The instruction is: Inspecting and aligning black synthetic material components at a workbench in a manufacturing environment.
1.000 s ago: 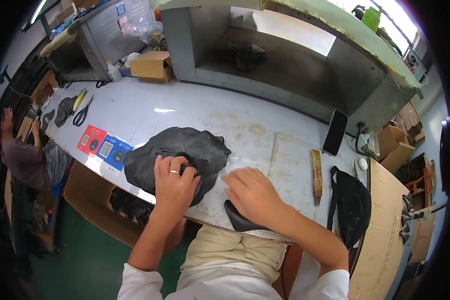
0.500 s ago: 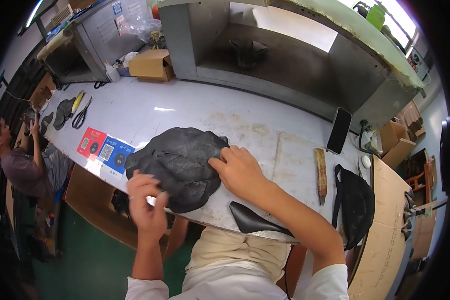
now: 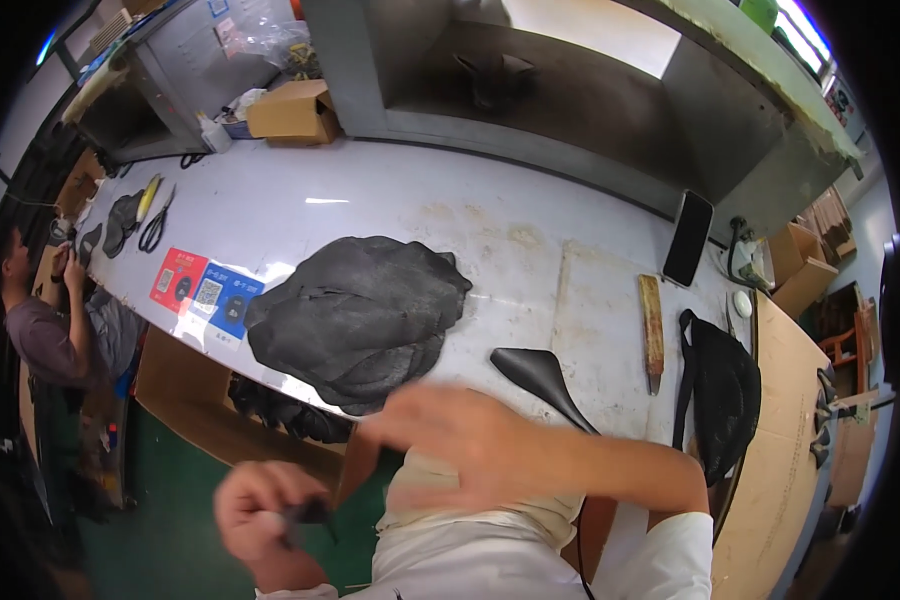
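My left hand [image 3: 265, 510], low over the box at the table's front edge, is closed on a small dark piece [image 3: 308, 512], blurred, that looks like black leather. My right hand [image 3: 460, 440] crosses in front of my lap, smeared by motion. Its fingers point left, thumb apart, and nothing shows in them. Just beyond, a heap of thin black leather-like pieces [image 3: 355, 315] lies on the white table [image 3: 370, 190], its layers overlapping. Right of the heap rests a smooth black pointed piece [image 3: 535, 375], partly behind my right forearm.
A cardboard box [image 3: 195, 400] with dark pieces inside stands below the table's front edge. Toward the right lie a worn wooden-handled tool [image 3: 651, 330], a phone [image 3: 688, 240] and a black cloth item [image 3: 720, 400]. Scissors [image 3: 157, 222] lie far left, near a seated person [image 3: 55, 310].
Both hands have left the heap and come back toward me, the left dropping low over the box with a small dark piece. The view has shifted slightly.
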{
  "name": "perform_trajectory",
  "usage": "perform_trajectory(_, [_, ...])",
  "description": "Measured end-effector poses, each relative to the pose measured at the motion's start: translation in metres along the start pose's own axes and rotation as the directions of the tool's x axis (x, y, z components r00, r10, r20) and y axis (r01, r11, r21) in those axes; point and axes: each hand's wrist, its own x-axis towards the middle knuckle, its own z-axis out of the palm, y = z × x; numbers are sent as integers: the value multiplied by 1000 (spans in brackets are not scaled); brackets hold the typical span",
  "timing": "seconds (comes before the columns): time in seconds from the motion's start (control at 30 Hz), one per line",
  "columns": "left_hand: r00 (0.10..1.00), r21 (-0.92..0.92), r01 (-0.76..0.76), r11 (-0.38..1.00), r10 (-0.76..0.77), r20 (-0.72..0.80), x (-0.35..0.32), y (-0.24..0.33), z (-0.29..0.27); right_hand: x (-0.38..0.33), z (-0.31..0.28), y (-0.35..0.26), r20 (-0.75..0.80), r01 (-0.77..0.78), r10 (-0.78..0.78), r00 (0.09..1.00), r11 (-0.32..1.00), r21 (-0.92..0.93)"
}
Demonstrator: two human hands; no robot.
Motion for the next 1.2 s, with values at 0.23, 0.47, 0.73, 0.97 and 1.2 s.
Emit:
perform_trajectory(0.23, [359,8,842,539,-571,738,-12,-97,38,-83,-23,-47,300,-271,223,927,954,129])
perform_trajectory(0.47, [6,187,921,341,-494,870,-18,-147,104,-137,-71,-71,363,-499,395,844,826,262])
perform_trajectory(0.73, [17,13,963,271,-111,994,2,-171,119,-228,-42,-105,-674,159,668,315,663,732])
perform_trajectory(0.97, [410,-395,907,148,-528,744,-18,-122,139,-245,-51,-101,-701,634,607,374,384,671])
perform_trajectory(1.2, [612,-25,-322,946,228,758,-15,-136,83,-255,-50,-110,-604,119,681,415,617,778])
